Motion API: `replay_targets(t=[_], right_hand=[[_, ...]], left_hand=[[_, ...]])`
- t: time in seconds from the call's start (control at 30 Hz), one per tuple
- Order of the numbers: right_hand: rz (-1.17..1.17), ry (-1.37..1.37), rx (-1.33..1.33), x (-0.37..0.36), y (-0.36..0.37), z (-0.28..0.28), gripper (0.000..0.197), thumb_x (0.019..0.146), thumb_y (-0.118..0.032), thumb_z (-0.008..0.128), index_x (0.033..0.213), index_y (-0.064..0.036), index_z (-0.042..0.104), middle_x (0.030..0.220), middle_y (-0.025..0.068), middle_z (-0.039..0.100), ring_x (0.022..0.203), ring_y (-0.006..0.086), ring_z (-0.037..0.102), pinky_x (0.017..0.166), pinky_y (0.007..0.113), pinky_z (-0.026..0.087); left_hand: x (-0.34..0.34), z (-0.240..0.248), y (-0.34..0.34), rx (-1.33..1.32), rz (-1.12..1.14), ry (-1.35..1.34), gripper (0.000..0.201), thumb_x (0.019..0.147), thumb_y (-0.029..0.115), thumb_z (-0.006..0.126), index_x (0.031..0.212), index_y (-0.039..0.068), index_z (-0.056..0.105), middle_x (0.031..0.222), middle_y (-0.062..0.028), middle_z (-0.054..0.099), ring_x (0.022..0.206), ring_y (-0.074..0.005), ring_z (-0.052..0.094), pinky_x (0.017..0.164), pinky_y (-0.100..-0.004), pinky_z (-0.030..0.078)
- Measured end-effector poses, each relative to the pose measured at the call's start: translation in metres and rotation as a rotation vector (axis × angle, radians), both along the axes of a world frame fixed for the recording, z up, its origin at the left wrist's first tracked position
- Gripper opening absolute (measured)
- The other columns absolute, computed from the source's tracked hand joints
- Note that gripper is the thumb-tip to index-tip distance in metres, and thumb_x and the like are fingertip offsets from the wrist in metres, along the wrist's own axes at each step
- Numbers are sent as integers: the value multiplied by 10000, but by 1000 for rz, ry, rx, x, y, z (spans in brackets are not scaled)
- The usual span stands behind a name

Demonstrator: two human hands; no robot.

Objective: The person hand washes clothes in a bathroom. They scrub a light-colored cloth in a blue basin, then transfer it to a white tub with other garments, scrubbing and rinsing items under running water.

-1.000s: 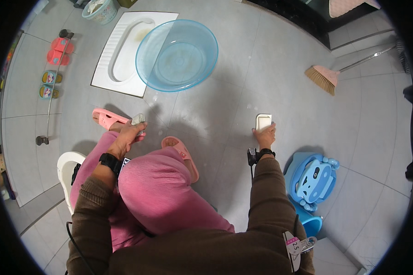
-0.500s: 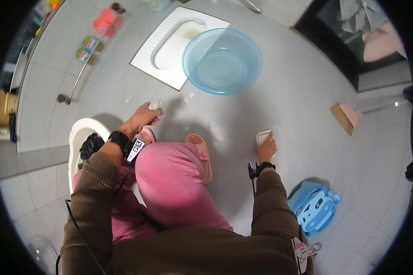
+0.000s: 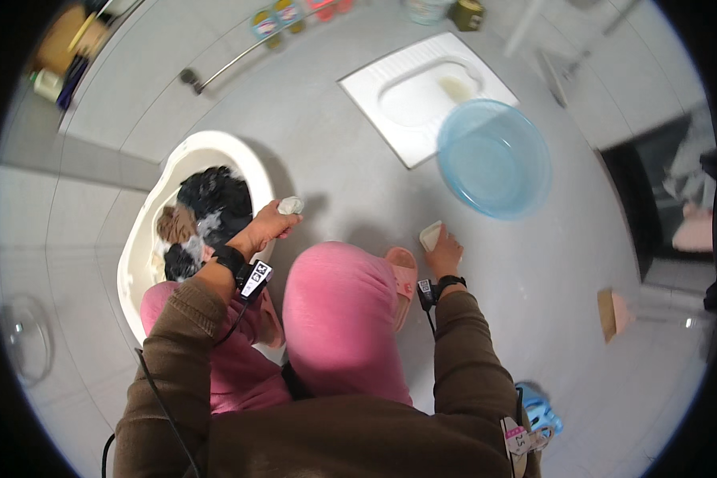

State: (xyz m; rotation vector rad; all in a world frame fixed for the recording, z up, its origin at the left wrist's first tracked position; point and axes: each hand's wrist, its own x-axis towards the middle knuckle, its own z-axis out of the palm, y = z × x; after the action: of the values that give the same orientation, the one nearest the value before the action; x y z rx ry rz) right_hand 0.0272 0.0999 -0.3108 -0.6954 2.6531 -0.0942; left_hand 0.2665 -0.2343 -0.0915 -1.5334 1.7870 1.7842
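In my left hand [image 3: 272, 224] is a pale, balled-up cloth [image 3: 291, 205], gripped by the fingers beside the right rim of a white tub [image 3: 257, 171]. Soaked dark and brown clothes [image 3: 215, 193] lie with suds in that tub, partly behind my left forearm. My right hand [image 3: 444, 253] grips a small whitish bar with rounded corners, which looks like a bar of soap [image 3: 431, 235], over the floor right of my knee. Fingers hide part of both held things. A translucent blue basin [image 3: 494, 163] stands on the floor, ahead of my right hand.
A white squat toilet [image 3: 406, 95] is set into the floor, its near right corner behind the basin. To the right lie a broom [image 3: 611, 315] and a dark cabinet [image 3: 641, 183]. A blue plastic item [image 3: 538, 410] shows by my right elbow. Slippers hang on a wall rail [image 3: 239, 60].
My view has swung left, so the tub and its clothes now show far more, and the basin and toilet appear further right. Both hands keep their holds and are closer together.
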Motion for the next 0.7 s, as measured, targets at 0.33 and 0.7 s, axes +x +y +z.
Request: replay_targets(t=[0.33,0.7], right_hand=[[471,-239,-96,-73,-103,-18,852,646,-371,837,1368,-129,456,1270,180,554,1155,356,560,953,448,460],[939,32,-258,-45,-372,308,570,703,-303,807,1165,-22,627,1055,173,675,958,293,659,851,376,521]], left_hand=[[97,-41,-28,-140,407,-25,588,771,190,779,1197,60,396,860,-54,584,607,-109,572,483,-239,469],[280,102,-135,-315,296,197,455,778,246,753,1151,79,553,904,-26,624,738,-116,602,615,-273,506]])
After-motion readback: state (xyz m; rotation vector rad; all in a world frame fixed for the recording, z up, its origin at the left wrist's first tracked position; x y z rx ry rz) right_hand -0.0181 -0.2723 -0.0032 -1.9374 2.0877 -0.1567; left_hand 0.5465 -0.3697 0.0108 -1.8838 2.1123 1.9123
